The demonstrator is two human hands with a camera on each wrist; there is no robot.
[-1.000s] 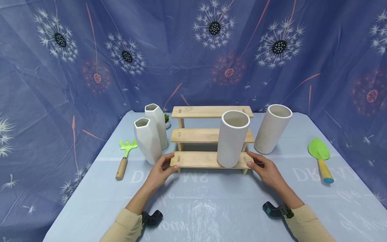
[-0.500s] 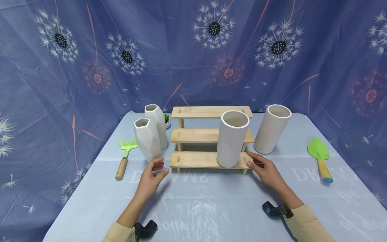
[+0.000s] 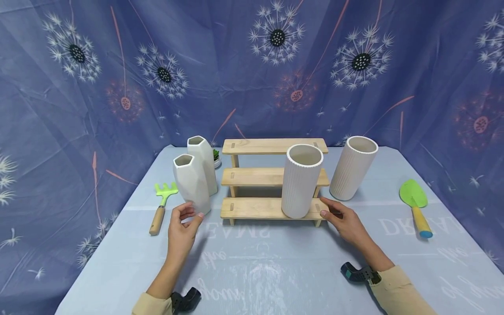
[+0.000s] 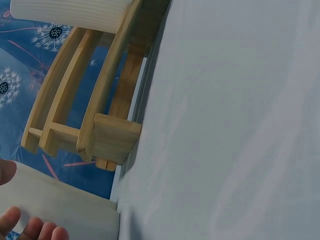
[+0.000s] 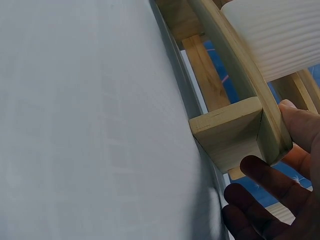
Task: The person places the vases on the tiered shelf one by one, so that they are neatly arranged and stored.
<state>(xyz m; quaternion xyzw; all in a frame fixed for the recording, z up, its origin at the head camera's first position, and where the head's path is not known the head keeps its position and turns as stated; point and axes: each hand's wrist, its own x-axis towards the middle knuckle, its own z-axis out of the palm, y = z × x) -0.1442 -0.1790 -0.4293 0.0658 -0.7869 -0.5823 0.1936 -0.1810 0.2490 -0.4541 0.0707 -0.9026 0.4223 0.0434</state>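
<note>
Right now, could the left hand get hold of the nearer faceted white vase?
Probably yes. The left hand is open right in front of the faceted vase, fingertips at its base, with nothing between them. The wooden stand sits off to the side, out of the way.

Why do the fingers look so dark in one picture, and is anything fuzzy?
In the right wrist view the right hand is in shadow beside the wooden shelf; in the left wrist view the tablecloth looks smeared and soft; the head view is evenly lit and sharp.
</note>
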